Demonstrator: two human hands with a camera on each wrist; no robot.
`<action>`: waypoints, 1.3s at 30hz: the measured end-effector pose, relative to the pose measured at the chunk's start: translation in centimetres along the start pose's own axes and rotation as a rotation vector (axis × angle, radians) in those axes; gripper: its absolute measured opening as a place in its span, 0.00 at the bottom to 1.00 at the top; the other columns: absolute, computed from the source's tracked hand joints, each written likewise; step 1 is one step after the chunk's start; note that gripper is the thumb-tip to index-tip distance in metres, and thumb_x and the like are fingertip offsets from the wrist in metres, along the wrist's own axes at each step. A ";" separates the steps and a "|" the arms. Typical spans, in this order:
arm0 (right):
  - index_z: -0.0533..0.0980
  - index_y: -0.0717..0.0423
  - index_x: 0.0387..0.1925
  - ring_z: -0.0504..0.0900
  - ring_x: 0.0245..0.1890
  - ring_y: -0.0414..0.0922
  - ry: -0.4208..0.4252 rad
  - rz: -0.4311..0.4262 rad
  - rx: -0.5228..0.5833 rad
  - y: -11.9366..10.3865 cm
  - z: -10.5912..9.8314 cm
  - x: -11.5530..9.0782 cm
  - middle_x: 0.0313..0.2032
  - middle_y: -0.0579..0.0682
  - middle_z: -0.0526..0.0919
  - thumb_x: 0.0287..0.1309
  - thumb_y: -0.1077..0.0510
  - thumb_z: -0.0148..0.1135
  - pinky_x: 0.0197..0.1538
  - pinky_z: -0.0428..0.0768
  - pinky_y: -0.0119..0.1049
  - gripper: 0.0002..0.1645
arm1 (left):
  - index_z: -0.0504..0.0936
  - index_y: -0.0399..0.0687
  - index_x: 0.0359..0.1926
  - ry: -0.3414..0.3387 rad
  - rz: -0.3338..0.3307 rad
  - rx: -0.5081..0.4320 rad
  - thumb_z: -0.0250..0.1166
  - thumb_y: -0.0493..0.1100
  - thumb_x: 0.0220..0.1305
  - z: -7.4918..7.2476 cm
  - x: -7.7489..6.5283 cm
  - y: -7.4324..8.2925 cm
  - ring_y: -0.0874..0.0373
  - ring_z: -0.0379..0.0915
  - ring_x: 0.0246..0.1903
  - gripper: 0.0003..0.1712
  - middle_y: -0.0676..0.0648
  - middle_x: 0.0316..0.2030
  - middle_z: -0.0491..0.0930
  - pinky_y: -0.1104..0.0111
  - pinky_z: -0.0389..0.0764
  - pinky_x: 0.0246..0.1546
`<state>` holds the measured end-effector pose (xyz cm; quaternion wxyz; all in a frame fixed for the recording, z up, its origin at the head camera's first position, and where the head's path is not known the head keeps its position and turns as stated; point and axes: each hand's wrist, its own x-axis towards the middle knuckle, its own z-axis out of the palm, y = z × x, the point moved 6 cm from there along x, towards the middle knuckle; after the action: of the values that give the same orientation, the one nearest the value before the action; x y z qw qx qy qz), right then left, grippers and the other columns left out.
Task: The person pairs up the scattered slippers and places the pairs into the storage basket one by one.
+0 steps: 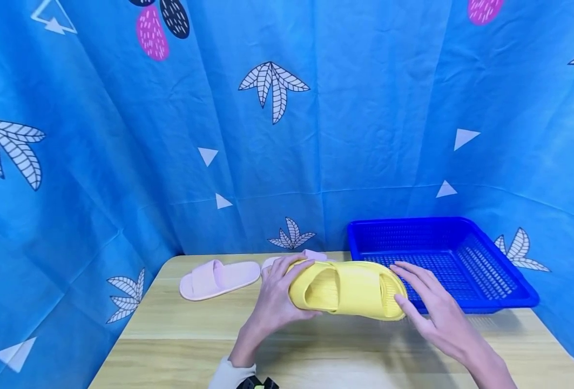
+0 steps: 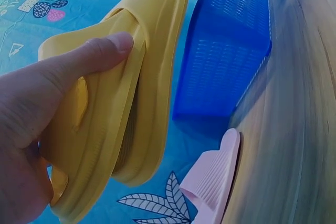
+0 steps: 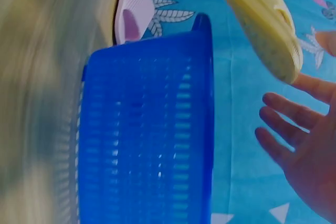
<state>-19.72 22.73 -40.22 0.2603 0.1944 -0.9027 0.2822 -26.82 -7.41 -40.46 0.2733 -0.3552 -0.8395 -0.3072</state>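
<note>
My left hand [image 1: 279, 294] grips a pair of yellow slippers [image 1: 359, 289], fitted one into the other and held in the air above the table. In the left wrist view the thumb presses on the nearer yellow slipper [image 2: 100, 108]. My right hand [image 1: 434, 310] is at the other end of the pair, its fingers spread and fairly straight. The right wrist view shows its index finger by the tip of a yellow slipper [image 3: 268, 35]; whether it touches is hard to tell. One pink slipper [image 1: 240, 274] lies at the left; another [image 1: 315, 255] is mostly hidden behind my left hand.
A blue perforated plastic basket [image 1: 493, 270] stands at the back right of the wooden table [image 1: 189, 337], behind my right hand. A blue patterned curtain [image 1: 364, 135] hangs behind the table and along its sides.
</note>
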 end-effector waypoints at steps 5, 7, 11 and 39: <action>0.71 0.41 0.72 0.67 0.69 0.51 0.047 0.022 -0.015 1.5 -0.8 -0.5 0.69 0.49 0.72 0.67 0.59 0.65 0.64 0.67 0.52 0.33 | 0.77 0.59 0.66 0.000 -0.001 -0.009 0.90 0.60 0.25 -0.1 0.0 -0.1 0.50 0.67 0.65 0.60 0.51 0.66 0.73 0.47 0.66 0.54; 0.72 0.43 0.71 0.68 0.68 0.52 0.062 0.018 -0.019 2.0 -1.1 -0.7 0.68 0.51 0.73 0.67 0.60 0.65 0.66 0.65 0.48 0.33 | 0.77 0.59 0.67 0.006 -0.008 -0.013 0.89 0.61 0.25 -0.2 0.0 -0.3 0.50 0.67 0.64 0.60 0.51 0.66 0.73 0.47 0.65 0.55; 0.75 0.46 0.68 0.70 0.65 0.53 0.096 0.009 -0.041 3.1 -1.5 -1.0 0.65 0.51 0.76 0.65 0.61 0.66 0.67 0.62 0.42 0.30 | 0.77 0.59 0.67 0.011 -0.021 -0.019 0.88 0.64 0.27 -0.5 -0.1 -0.4 0.50 0.66 0.64 0.59 0.50 0.66 0.73 0.45 0.65 0.57; 0.81 0.54 0.53 0.73 0.54 0.61 0.124 0.084 -0.166 8.5 -3.4 -3.9 0.52 0.58 0.80 0.70 0.61 0.60 0.47 0.66 0.63 0.12 | 0.77 0.58 0.68 -0.026 -0.080 -0.075 0.88 0.62 0.29 -0.7 0.0 -1.4 0.50 0.65 0.65 0.59 0.50 0.66 0.74 0.48 0.65 0.55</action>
<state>-19.62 32.07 -43.55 0.3186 0.1162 -0.9125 0.2287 -27.72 -8.73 -40.49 0.2362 -0.3355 -0.8444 -0.3444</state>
